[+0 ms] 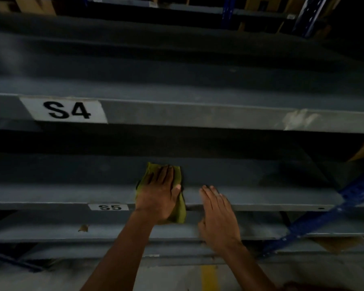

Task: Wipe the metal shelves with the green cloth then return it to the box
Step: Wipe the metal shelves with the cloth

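Note:
The green cloth [179, 208] lies flat on the grey metal shelf [261, 196] marked S5 and hangs over its front edge. My left hand [158, 192] presses down on the cloth with the palm flat and the fingers pointing into the shelf. Just right of it, my right hand [216, 215] rests bare on the same shelf's front edge, fingers together and extended, holding nothing. The box is not in view.
Above is another grey shelf labelled S4 [65, 110]. A blue rack upright [324, 215] slants across the right side. A lower shelf [51, 229] carries a small brown scrap. Cardboard boxes [36, 5] stand on the top level. The floor below shows a yellow line [208, 278].

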